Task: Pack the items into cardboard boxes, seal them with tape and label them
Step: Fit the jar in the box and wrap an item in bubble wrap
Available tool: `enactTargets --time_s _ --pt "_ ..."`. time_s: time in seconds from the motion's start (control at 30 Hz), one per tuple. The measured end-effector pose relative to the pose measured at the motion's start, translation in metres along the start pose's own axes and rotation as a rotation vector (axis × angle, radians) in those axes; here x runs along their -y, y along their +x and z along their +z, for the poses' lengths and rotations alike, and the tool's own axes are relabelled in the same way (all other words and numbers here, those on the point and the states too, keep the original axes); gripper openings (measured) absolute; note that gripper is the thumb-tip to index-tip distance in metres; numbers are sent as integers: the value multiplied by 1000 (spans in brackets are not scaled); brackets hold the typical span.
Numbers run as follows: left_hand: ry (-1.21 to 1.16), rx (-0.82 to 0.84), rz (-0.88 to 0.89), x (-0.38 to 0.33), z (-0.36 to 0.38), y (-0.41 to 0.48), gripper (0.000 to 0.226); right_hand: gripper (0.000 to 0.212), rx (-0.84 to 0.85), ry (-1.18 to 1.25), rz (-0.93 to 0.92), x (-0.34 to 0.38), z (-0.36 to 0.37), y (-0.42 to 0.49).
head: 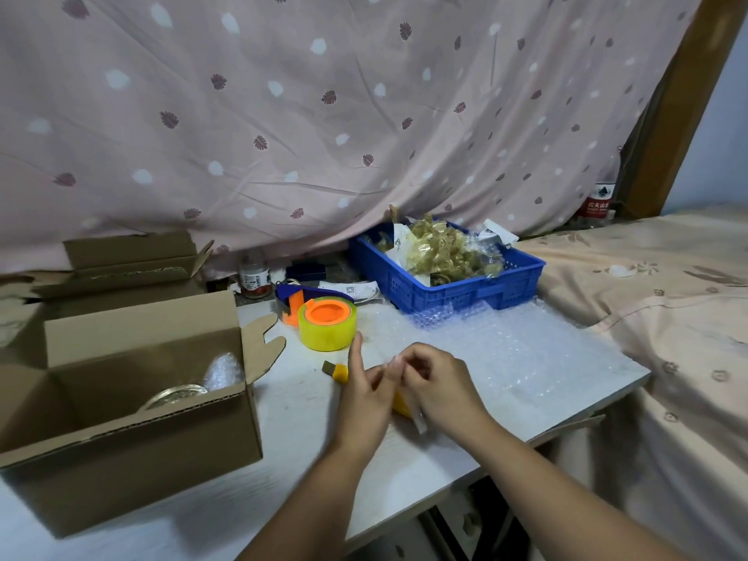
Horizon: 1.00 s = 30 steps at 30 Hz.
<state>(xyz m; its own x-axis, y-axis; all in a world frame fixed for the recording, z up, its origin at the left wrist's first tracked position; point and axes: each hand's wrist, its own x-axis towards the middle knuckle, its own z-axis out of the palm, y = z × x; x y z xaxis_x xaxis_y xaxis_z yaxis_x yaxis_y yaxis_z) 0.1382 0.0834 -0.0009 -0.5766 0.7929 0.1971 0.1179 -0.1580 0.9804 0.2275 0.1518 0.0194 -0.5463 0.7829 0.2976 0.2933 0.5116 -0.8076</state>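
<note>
Meeting above the desk [307, 415], the left hand [364, 394] and right hand [441, 390] are together, fingertips touching. The right hand's curled fingers pinch a thin clear strip [419, 421] that hangs down below its palm. What the strip is cannot be told. The left hand's index finger points straight up while its other fingers bend in to the same spot. Blur there hides whether they grip the strip too.

Under both hands lies a yellow utility knife [339, 372], its tip showing just left of the left hand. Just beyond the left hand stands a yellow tape roll [328, 332] with an orange core, mounted in a blue dispenser [301, 292].

Well to the left of the hands sits an open cardboard box [133, 447], flaps up. It holds a bubble-wrapped bundle [224, 370] and a round glass piece [174, 396]. Behind it stands a second open box [129, 257].

To the right of the hands and beyond them, a sheet of bubble wrap [506, 346] is spread on the desk. At its far edge is a blue basket [445, 293] piled with golden wrapped pieces [445, 249]. A small bottle [254, 279] stands beyond the tape roll, by the pink leaf-print curtain [283, 115]. A bed [668, 297] lies far right.
</note>
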Motion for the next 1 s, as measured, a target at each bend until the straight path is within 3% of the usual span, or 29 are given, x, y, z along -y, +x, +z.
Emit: enactTargets --time_s 0.17,0.27,0.4,0.5,0.63,0.7,0.83,1.0 --pt "-168 -39 -105 3 -3 4 58 16 173 99 30 -4 -2 2" --pt "-300 -90 -214 3 -9 11 44 26 62 105 9 -3 -6 3" --pt "-534 -165 -268 0 -18 15 31 18 -193 -59 49 -12 -19 11" --pt "-621 -189 -300 -1 -23 14 25 31 -290 -262 120 -28 -32 17" --pt "-750 -217 -352 -1 -29 16 25 56 -162 -737 265 -40 -51 25" --pt "-814 -219 -378 -2 -33 15 23 65 -92 -807 412 -42 -59 32" --pt "-863 -217 -400 -5 -33 15 20 66 -143 -743 552 -46 -74 45" --pt "-822 -216 -405 -1 -31 16 19 38 -231 -465 419 -44 -82 50"
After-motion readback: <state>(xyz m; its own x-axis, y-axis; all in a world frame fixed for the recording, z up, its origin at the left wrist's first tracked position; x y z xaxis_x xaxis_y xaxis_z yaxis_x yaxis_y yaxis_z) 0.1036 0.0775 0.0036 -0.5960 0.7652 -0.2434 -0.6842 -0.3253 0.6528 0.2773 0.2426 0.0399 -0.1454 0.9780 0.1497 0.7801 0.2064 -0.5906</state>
